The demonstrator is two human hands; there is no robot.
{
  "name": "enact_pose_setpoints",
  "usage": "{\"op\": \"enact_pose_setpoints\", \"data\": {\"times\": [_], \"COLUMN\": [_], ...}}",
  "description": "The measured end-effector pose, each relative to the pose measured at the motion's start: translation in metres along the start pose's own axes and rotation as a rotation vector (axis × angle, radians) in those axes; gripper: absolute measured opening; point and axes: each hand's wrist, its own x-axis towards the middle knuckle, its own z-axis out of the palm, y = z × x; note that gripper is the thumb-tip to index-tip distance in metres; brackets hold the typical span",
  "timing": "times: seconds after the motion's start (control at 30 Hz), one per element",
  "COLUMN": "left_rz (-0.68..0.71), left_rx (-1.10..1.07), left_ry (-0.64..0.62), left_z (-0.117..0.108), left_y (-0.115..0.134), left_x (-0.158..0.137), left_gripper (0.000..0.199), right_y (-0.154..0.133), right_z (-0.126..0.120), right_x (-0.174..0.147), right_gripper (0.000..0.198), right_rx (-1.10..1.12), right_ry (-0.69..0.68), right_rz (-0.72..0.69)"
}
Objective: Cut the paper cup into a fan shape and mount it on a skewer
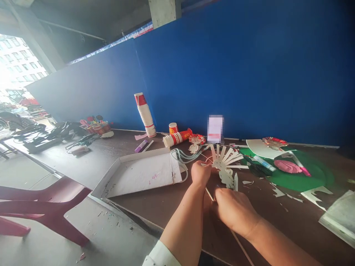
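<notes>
My left hand [201, 173] is closed around the upper end of a thin pale stick [240, 246]. Its fingertips meet a strip of the white paper cutout [219, 162], which has a fringe of strips fanned out and a small face drawn on it. Whether those fingers also pinch the paper, I cannot tell. Lower down the stick, my right hand [232, 204] is closed too; the stick comes out below it toward the table's front edge. A white pen-like piece [236, 181] stands just beyond the right knuckles, beside the cutout.
Left of my hands lies a shallow white box lid [141, 173]. Behind it are stacked paper cups [145, 115], fallen cups [177, 137] and a purple glue stick [141, 146]. A green round mat [299, 181] holds paper and markers. A pink chair [55, 203] stands left.
</notes>
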Motion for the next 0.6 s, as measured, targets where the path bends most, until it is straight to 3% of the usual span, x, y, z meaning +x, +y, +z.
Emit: {"op": "enact_pose_setpoints", "data": {"times": [0.43,0.6], "left_rz": [-0.135,-0.113], "left_rx": [-0.222,-0.020], "left_ry": [-0.164,-0.212], "left_z": [-0.008,-0.010], "left_y": [0.001,0.000], "left_x": [-0.005,-0.003], "left_gripper": [0.032,0.029], "right_y": [0.049,0.062], "right_z": [0.005,0.005], "right_x": [-0.022,-0.017], "right_gripper": [0.019,0.016], "right_rx": [-0.008,-0.005], "right_ry": [-0.008,0.022], "right_rz": [0.033,0.093]}}
